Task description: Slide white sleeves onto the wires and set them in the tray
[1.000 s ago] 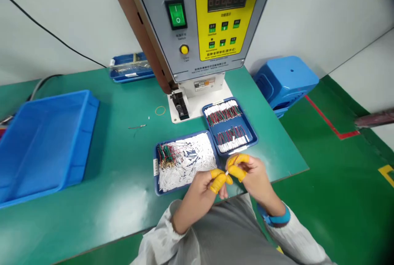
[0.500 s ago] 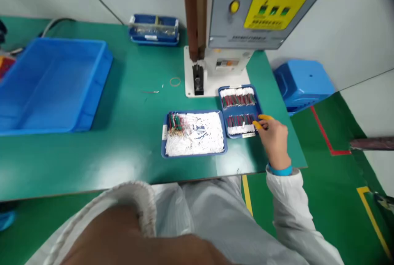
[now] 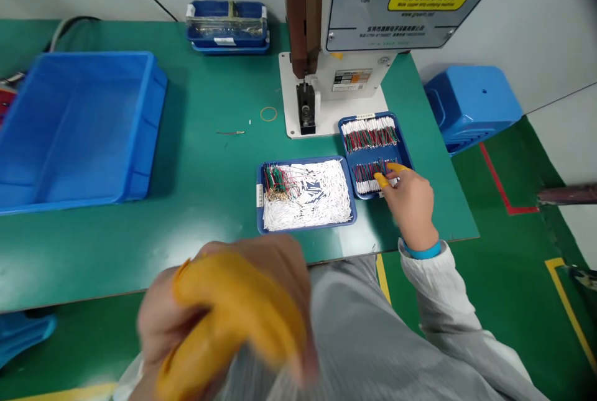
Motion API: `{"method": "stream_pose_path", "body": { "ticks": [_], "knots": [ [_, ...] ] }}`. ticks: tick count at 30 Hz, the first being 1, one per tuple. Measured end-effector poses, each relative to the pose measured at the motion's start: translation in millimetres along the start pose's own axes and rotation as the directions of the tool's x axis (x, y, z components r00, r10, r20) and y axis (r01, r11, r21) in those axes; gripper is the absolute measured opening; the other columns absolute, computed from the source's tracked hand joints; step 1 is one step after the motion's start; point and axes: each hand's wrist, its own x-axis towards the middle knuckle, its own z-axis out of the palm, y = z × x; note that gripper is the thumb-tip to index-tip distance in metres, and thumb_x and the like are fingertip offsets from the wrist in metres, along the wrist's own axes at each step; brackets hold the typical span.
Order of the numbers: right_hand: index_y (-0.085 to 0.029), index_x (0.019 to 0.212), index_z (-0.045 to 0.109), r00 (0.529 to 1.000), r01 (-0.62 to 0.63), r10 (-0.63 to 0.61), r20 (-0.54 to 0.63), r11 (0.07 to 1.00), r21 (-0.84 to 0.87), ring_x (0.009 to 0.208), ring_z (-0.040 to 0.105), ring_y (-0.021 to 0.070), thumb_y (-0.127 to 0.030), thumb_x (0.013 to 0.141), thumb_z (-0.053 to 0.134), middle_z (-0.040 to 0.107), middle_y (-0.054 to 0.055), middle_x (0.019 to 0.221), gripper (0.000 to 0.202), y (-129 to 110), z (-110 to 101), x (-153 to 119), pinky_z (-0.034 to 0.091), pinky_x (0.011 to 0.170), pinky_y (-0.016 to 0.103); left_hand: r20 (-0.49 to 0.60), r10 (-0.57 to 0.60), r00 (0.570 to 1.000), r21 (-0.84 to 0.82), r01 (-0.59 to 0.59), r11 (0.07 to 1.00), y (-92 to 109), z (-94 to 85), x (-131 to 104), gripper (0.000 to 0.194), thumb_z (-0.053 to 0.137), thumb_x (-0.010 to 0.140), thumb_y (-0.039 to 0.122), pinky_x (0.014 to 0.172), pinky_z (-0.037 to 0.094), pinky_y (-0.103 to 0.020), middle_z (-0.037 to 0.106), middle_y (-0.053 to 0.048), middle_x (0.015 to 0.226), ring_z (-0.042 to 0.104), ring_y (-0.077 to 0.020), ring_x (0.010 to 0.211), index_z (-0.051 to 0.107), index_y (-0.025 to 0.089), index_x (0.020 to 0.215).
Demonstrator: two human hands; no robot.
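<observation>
My right hand (image 3: 407,199), with yellow finger covers on thumb and index, reaches into the lower row of the blue tray (image 3: 368,157) that holds two rows of red and green wires with white ends. Its fingertips pinch at that row; what lies between them is too small to tell. Close to the camera, my left hand (image 3: 228,314) is large and blurred, with yellow covers on its fingers, which are curled together; anything in it is hidden. Left of the wire tray lies a tray of white pieces (image 3: 321,202) with a bundle of wires at its left end.
A grey machine (image 3: 345,87) with a black fixture (image 3: 306,109) stands behind the trays. A large blue bin (image 3: 93,133) is on the left. Small blue trays (image 3: 228,28) are at the back. A rubber band (image 3: 268,114) and a loose wire (image 3: 230,133) lie on the green table.
My left hand has come up into view in front of the camera, where a blurred arm was. My right hand stays at the wire tray, and the view has shifted slightly.
</observation>
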Motion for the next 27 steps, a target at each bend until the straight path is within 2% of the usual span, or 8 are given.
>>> {"method": "stream_pose_path", "body": {
  "ticks": [2, 4, 9, 14, 17, 21, 24, 27],
  "knots": [
    [-0.014, 0.102, 0.076, 1.000, -0.015, 0.016, 0.020, 1.000, -0.020, 0.085, 0.071, 0.0297, -0.033, 0.092, 0.064, 0.078, 0.014, 0.104, 0.025, -5, 6, 2, 0.047, 0.071, 0.036, 0.036, 0.164, 0.986, -0.013, -0.164, 0.986, -21, -8.2, 19, 0.024, 0.070, 0.091, 0.047, 0.061, 0.051, -0.037, 0.062, -0.005, 0.061, 0.059, -0.0208, 0.060, 0.077, 0.024, 0.091],
    [-0.015, 0.096, 0.076, 0.999, -0.032, 0.034, 0.038, 0.998, -0.047, 0.081, 0.071, 0.0281, -0.028, 0.090, 0.063, 0.078, 0.015, 0.103, 0.019, -7, 9, 6, 0.046, 0.069, 0.035, 0.033, 0.206, 0.978, 0.036, -0.207, 0.978, -46, -20.7, 33, 0.016, 0.064, 0.096, 0.027, 0.066, 0.050, -0.032, 0.068, -0.006, 0.073, 0.062, -0.0182, 0.069, 0.077, 0.022, 0.104],
    [-0.018, 0.101, 0.077, 0.997, -0.055, 0.061, 0.056, 0.993, -0.104, 0.077, 0.072, 0.0285, -0.026, 0.088, 0.064, 0.079, 0.014, 0.096, 0.021, -7, 7, 12, 0.046, 0.067, 0.035, 0.024, -0.002, 1.000, -0.210, 0.007, 0.978, -86, -45.0, 36, 0.020, 0.066, 0.094, 0.037, 0.060, 0.042, -0.026, 0.059, -0.002, 0.065, 0.052, -0.0132, 0.060, 0.073, 0.019, 0.097],
    [-0.019, 0.115, 0.076, 0.999, -0.033, 0.035, 0.022, 0.995, -0.090, 0.077, 0.072, 0.0294, -0.026, 0.088, 0.061, 0.080, 0.011, 0.091, 0.031, -11, -2, 13, 0.045, 0.066, 0.035, -0.040, -0.042, 0.998, -0.276, 0.030, 0.961, -95, -51.9, 35, 0.019, 0.067, 0.092, 0.035, 0.058, 0.042, -0.025, 0.060, -0.003, 0.066, 0.052, -0.0128, 0.059, 0.072, 0.017, 0.097],
    [-0.016, 0.119, 0.074, 0.999, -0.033, 0.030, -0.038, 0.997, -0.072, 0.075, 0.070, 0.0277, -0.030, 0.091, 0.057, 0.079, 0.011, 0.091, 0.036, -6, -11, 13, 0.046, 0.067, 0.034, -0.006, -0.062, 0.998, -0.247, 0.058, 0.967, -102, -63.9, 37, 0.021, 0.065, 0.094, 0.035, 0.057, 0.043, -0.025, 0.064, -0.004, 0.069, 0.054, -0.0129, 0.059, 0.072, 0.016, 0.099],
    [-0.012, 0.119, 0.074, 0.990, -0.084, 0.068, -0.123, 0.989, -0.125, 0.069, 0.067, 0.0265, -0.032, 0.093, 0.054, 0.078, 0.013, 0.090, 0.039, 13, -16, 16, 0.043, 0.065, 0.035, -0.042, -0.054, 0.998, 0.102, 0.058, 0.993, -115, -87.3, 32, 0.023, 0.060, 0.096, 0.033, 0.063, 0.049, -0.026, 0.070, -0.006, 0.082, 0.060, -0.0153, 0.068, 0.073, 0.017, 0.107],
    [-0.011, 0.116, 0.075, 0.989, -0.102, 0.077, -0.129, 0.975, -0.199, 0.070, 0.067, 0.0282, -0.030, 0.093, 0.053, 0.078, 0.016, 0.092, 0.038, 26, -11, 18, 0.038, 0.063, 0.035, -0.058, 0.072, 0.996, 0.513, -0.032, 0.858, -128, -99.1, 24, 0.027, 0.061, 0.092, 0.024, 0.074, 0.051, -0.027, 0.074, -0.006, 0.093, 0.064, -0.0172, 0.075, 0.073, 0.019, 0.115],
    [-0.013, 0.120, 0.074, 0.993, -0.091, 0.070, -0.092, 0.963, -0.252, 0.076, 0.068, 0.0305, -0.028, 0.094, 0.053, 0.079, 0.017, 0.099, 0.037, 31, -2, 17, 0.036, 0.063, 0.035, -0.040, 0.148, 0.988, 0.681, -0.081, 0.728, -136, -100.9, 21, 0.030, 0.061, 0.089, 0.021, 0.078, 0.051, -0.028, 0.076, -0.005, 0.095, 0.067, -0.0182, 0.079, 0.073, 0.019, 0.117]
  ]
}}
